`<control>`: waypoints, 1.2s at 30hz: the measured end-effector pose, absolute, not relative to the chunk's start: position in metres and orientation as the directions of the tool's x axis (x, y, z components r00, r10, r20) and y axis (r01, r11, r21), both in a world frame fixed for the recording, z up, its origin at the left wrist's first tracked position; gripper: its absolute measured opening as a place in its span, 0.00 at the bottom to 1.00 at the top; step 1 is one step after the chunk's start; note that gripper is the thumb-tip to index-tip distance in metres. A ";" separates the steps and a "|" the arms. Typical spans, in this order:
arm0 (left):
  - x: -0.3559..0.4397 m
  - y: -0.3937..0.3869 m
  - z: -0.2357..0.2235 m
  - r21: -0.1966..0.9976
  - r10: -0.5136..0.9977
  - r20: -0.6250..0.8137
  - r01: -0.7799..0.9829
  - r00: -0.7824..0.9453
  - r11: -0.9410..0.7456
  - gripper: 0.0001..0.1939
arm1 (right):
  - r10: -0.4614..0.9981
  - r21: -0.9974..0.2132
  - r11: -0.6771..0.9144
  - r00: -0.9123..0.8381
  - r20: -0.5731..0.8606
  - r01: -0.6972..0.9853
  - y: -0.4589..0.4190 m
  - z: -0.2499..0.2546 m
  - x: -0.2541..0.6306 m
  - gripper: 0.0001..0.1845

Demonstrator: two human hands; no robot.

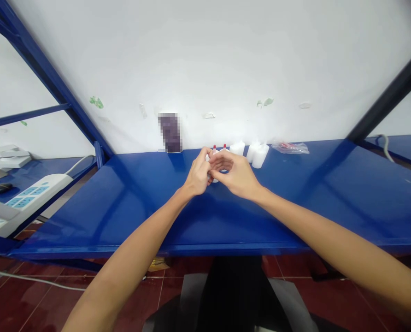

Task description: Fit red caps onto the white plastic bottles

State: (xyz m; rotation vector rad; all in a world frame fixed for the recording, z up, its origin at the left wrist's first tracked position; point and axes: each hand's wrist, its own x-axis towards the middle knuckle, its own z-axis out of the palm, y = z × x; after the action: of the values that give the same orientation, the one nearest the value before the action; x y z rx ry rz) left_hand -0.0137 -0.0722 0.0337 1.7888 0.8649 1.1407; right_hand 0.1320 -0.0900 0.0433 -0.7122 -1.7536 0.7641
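Observation:
My left hand (199, 175) is closed, its fingers curled, above the blue table in the middle of the view. Facing it, my right hand (240, 175) bends its thumb and fingers into a ring, with the fingertips meeting the left fingers. Whatever the fingers pinch is mostly hidden; bits of white show between and below them. Just behind the hands stand small white bottles with red caps (225, 146), largely covered by my fingers. To their right are several white bottles (260, 157) without red caps.
A clear plastic bag (291, 147) with red pieces lies at the back right. A phone-like dark rectangle (171, 133), blurred out, leans against the wall. Blue metal posts (77, 110) frame the table (129, 207). At left are a white power strip (36, 193) and a black mouse (1, 188).

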 end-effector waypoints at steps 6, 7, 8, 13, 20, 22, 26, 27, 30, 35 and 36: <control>-0.022 -0.063 0.036 0.757 0.814 0.579 0.346 0.036 -0.554 0.09 | 0.756 -0.729 0.648 -0.074 0.650 0.223 -0.077 0.051 0.144 0.06; -0.024 -0.060 0.035 0.733 0.775 0.631 0.360 -0.042 -0.577 0.09 | 0.741 -0.699 0.655 -0.065 0.668 0.287 -0.074 0.050 0.147 0.05; -0.026 -0.057 0.035 0.717 0.741 0.665 0.358 -0.097 -0.597 0.09 | 0.727 -0.665 0.659 -0.074 0.682 0.352 -0.070 0.048 0.150 0.05; -0.025 -0.052 0.034 0.775 0.786 0.617 0.203 -0.038 -0.599 0.11 | 0.731 -0.518 0.646 -0.260 0.631 0.561 -0.057 0.035 0.152 0.06; -0.019 -0.060 0.030 0.874 0.852 0.463 0.031 0.243 -0.484 0.08 | 0.690 -0.580 0.713 -0.244 0.681 0.395 -0.068 0.040 0.150 0.08; -0.018 -0.061 0.027 0.880 0.806 0.451 -0.040 0.383 -0.474 0.09 | 0.672 -0.626 0.740 -0.238 0.701 0.246 -0.075 0.042 0.147 0.09; -0.016 -0.062 0.022 0.884 0.746 0.454 -0.141 0.488 -0.446 0.11 | 0.665 -0.658 0.739 -0.312 0.679 0.143 -0.085 0.044 0.141 0.11; -0.015 -0.062 0.021 0.887 0.746 0.451 -0.149 0.491 -0.438 0.10 | 0.667 -0.658 0.736 -0.332 0.667 0.156 -0.087 0.043 0.141 0.12; -0.014 -0.063 0.020 0.889 0.747 0.445 -0.144 0.493 -0.435 0.10 | 0.640 -0.610 0.763 -0.376 0.670 0.212 -0.088 0.042 0.141 0.14; -0.010 -0.064 0.024 0.853 0.743 0.517 -0.185 0.425 -0.487 0.12 | 0.526 -0.417 0.841 -0.336 0.781 0.345 -0.089 0.041 0.140 0.08; -0.009 -0.065 0.026 0.840 0.741 0.539 -0.196 0.400 -0.506 0.13 | 0.508 -0.380 0.841 -0.322 0.799 0.385 -0.089 0.041 0.140 0.06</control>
State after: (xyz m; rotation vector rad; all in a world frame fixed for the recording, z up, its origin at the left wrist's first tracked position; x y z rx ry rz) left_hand -0.0091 -0.0650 0.0256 1.7269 0.4791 1.2613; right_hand 0.1400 -0.0889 0.0414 -0.6625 -1.9495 0.1444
